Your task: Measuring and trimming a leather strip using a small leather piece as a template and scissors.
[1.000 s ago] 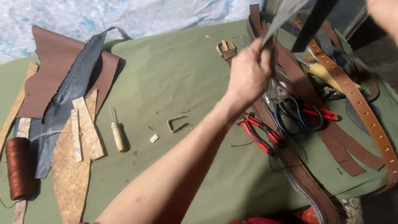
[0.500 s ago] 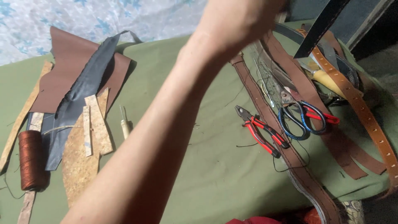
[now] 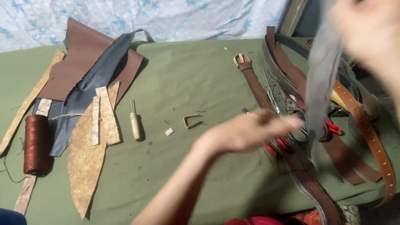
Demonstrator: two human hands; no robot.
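The left hand (image 3: 254, 131) reaches across the near middle of the view, blurred, fingers stretched flat toward the right above a long brown belt (image 3: 306, 183) that runs to the near edge of the table (image 3: 187, 75); whether it touches anything I cannot tell; just beyond its fingertips lie red-handled pliers (image 3: 333, 127) and blue-handled scissors (image 3: 302, 135) among tangled straps; a grey strip (image 3: 318, 91) hangs down above them, its lower end near the left hand, its upper end at the right hand (image 3: 366, 29), which is high at the far right, blurred, and seems to hold the strip, though its grip cannot be made out; a tan strap with punched holes (image 3: 366, 133) curves along the right edge; to the left, on the green cloth, lie a small metal buckle frame (image 3: 192, 121), an awl with a pale wooden handle (image 3: 135, 123), rough tan leather offcuts (image 3: 89, 154) and a spool of brown thread (image 3: 36, 143); farther off rest a dark grey leather piece (image 3: 98, 81) upon a brown leather sheet (image 3: 81, 58).
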